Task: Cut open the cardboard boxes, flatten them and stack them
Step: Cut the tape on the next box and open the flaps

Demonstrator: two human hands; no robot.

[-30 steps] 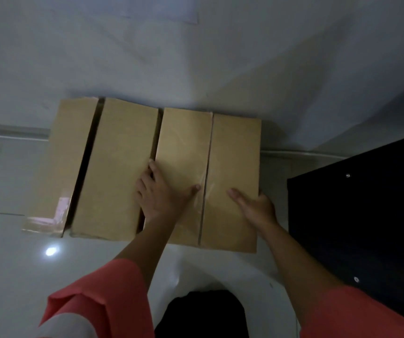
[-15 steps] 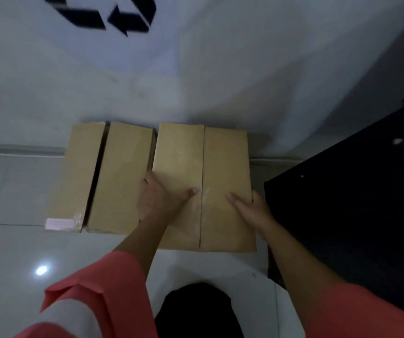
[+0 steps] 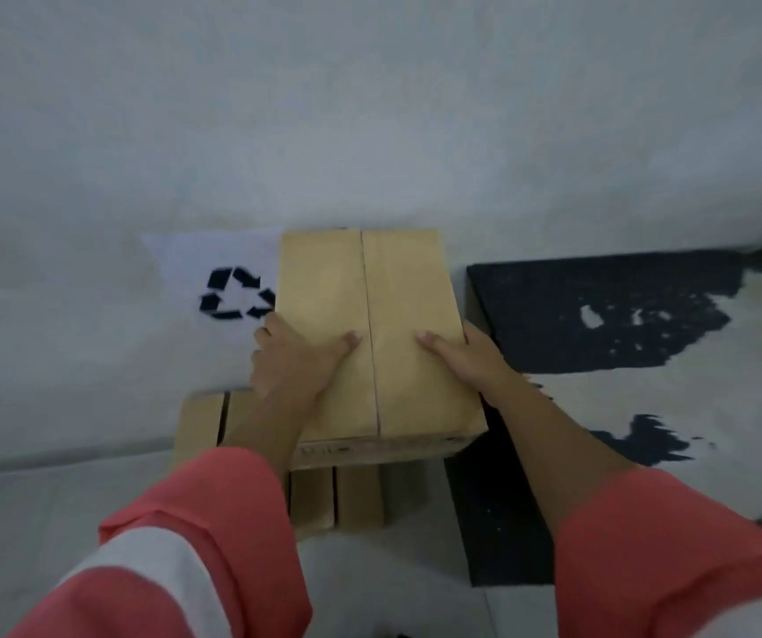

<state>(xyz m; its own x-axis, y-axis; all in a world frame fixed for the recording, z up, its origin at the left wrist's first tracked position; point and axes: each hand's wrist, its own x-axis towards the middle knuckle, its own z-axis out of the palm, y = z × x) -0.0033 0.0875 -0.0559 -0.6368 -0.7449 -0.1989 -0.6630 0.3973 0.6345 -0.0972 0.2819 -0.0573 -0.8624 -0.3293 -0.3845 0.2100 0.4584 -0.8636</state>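
A brown cardboard box (image 3: 397,315) with a taped centre seam is up off the floor, in front of the wall. My left hand (image 3: 289,363) grips its left side with the thumb lying on top. My right hand (image 3: 466,361) grips its right side, thumb also on top. Underneath it, more cardboard boxes stay on the floor: one (image 3: 199,421) to the left and others (image 3: 356,497) directly beneath, partly hidden by the raised box and my left arm.
A white sheet with a black recycling symbol (image 3: 236,292) hangs on the wall just left of the box. A black piece of furniture (image 3: 599,310) with white scuffs stands close on the right. Pale tiled floor (image 3: 47,508) lies at the lower left.
Both hands closed on the right-hand box in the row and raised it off the floor to wall height. The view tilted upward, bringing the recycling sign fully into sight.
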